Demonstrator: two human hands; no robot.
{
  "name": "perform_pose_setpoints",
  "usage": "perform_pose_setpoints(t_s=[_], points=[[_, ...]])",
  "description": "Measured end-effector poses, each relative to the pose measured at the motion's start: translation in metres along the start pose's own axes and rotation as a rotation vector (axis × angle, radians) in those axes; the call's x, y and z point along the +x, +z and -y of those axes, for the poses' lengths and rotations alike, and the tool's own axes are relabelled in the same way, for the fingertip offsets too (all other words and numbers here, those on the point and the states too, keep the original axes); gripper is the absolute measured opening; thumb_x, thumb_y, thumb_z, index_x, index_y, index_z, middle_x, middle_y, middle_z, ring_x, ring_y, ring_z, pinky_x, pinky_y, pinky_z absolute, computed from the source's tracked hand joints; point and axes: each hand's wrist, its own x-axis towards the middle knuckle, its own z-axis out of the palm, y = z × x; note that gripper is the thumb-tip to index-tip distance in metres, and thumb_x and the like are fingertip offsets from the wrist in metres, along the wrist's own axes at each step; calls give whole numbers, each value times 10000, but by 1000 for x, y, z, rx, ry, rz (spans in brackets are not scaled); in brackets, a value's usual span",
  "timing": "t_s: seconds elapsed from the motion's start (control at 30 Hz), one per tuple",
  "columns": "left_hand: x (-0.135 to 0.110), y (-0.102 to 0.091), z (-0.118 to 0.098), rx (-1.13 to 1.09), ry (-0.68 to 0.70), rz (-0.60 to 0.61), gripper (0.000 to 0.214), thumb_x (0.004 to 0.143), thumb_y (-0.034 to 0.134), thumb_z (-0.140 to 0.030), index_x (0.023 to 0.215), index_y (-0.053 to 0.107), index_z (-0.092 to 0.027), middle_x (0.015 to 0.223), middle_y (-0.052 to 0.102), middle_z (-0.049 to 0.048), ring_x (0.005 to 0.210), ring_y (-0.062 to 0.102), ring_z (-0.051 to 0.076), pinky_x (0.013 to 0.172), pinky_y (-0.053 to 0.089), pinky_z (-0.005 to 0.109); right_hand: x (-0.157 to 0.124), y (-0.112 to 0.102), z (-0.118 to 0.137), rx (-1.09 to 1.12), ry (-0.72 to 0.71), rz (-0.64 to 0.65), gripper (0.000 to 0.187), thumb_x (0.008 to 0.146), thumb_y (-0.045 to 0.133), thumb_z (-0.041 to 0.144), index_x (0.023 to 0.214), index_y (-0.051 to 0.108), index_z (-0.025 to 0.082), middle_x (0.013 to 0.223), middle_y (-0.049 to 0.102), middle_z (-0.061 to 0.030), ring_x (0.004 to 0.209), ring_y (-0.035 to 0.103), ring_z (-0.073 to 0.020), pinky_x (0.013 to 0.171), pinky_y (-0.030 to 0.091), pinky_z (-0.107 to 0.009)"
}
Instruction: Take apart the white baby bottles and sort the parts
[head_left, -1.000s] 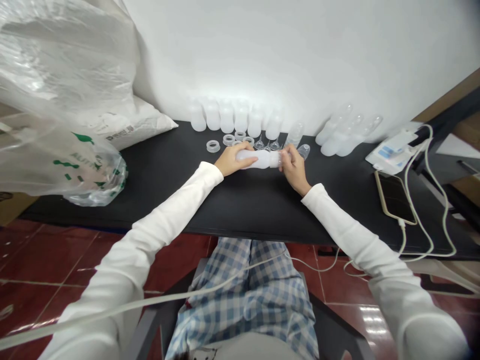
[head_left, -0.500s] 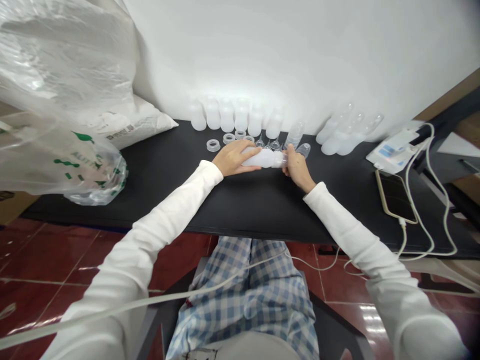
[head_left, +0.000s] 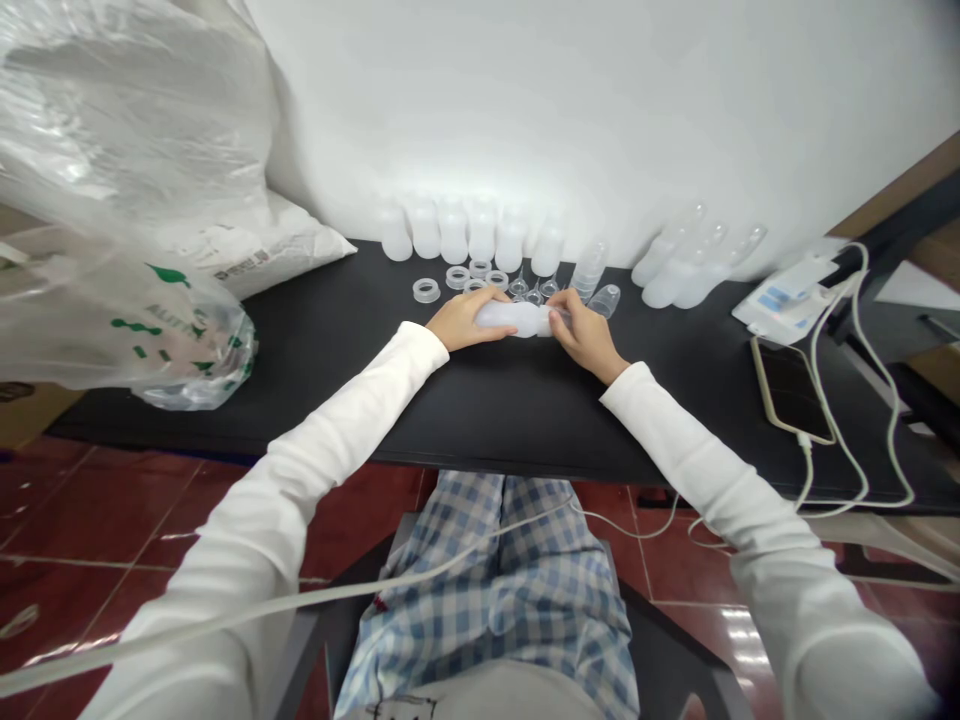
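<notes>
A white plastic bottle (head_left: 516,317) lies sideways just above the black table (head_left: 480,410), held between both hands. My left hand (head_left: 463,321) is wrapped round its body. My right hand (head_left: 583,332) is closed on the bottle's neck end, where a clear part sits. Behind the hands lie several white screw rings (head_left: 426,291) and clear nipples (head_left: 519,288). A clear cap (head_left: 606,300) lies just right of my right hand.
A row of white bottles (head_left: 469,235) stands along the wall, with capped bottles (head_left: 694,260) lying to the right. Large plastic bags (head_left: 127,230) fill the left. A phone (head_left: 793,388) with white cables and a white box (head_left: 784,298) sit at the right.
My left hand's fingers have closed round the bottle again after spreading. My right hand has shifted its grip at the neck; the bottle moved slightly left.
</notes>
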Motion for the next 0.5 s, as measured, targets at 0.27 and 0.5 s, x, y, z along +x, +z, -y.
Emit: perform_pose_setpoints(t_s=[0.27,0.5], points=[[-1,3,3,110,72,-22,587,793,822,-508,1252,639,-192,1280,731,111,1173,721,264,1027,557,373,-1,-4,-1,-115,-39,-4,378,1013,427,497,1140,628,203,804,723,-74,672,652,-257,659,451,-327],[-2,3,6,207,155,-62,596,807,813,-525,1267,649,-183,1252,743,116,1135,744,259,991,576,352,0,-6,3,-152,-62,-7,388,1019,396,500,1132,618,203,770,708,-61,619,636,-242,611,388,-307]])
